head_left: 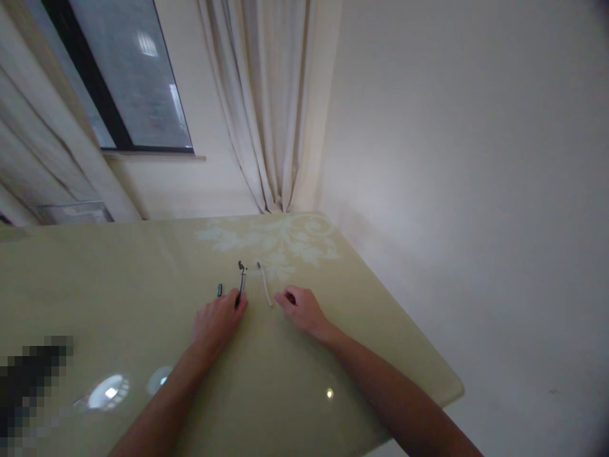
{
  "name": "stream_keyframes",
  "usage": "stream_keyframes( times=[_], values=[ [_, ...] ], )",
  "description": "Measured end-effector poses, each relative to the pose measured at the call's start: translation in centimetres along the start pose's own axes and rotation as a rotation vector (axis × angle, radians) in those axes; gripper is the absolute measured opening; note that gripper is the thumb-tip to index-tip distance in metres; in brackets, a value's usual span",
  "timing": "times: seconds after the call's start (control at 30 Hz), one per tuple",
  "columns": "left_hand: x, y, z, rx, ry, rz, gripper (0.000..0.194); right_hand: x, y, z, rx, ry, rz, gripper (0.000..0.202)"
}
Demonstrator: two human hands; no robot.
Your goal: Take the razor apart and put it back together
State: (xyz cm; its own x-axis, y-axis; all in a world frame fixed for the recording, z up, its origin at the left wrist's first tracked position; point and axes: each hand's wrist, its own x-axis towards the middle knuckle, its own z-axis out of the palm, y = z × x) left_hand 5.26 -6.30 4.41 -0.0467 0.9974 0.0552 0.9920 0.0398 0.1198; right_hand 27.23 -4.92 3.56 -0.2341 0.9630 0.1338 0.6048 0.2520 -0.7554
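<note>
Head view: hands (219, 320) flank pale strip (266, 285); any print indiscernible.

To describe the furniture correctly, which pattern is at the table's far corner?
White floral scrolls, clearest in head view.

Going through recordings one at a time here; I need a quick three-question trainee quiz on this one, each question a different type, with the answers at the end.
1. True or false: the pale strip lies between the slim dark item and the right hand.

2. Multiple choice: which hand grips the slim dark item?
a) the right hand
b) the left hand
c) neither

3. Fill in the blank: beyond the far edge of the table hangs a pale, gathered ______.

Key: 1 true; 2 b; 3 curtain
</note>
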Motion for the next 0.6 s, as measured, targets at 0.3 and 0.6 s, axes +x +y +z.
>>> stream_keyframes(
  times=[0.3, 0.6],
  values=[
    [-4.6, 4.0, 0.7, -0.326, 0.463, 0.505, 0.039, -1.0, -2.6, -0.4, 0.756, -0.049, -0.195, 0.049],
    [-2.3, 1.9, 0.2, -1.182, 0.173, 0.131, 0.048, -0.5, -1.2, -0.2, 1.098, -0.335, 0.028, 0.049]
  ],
)
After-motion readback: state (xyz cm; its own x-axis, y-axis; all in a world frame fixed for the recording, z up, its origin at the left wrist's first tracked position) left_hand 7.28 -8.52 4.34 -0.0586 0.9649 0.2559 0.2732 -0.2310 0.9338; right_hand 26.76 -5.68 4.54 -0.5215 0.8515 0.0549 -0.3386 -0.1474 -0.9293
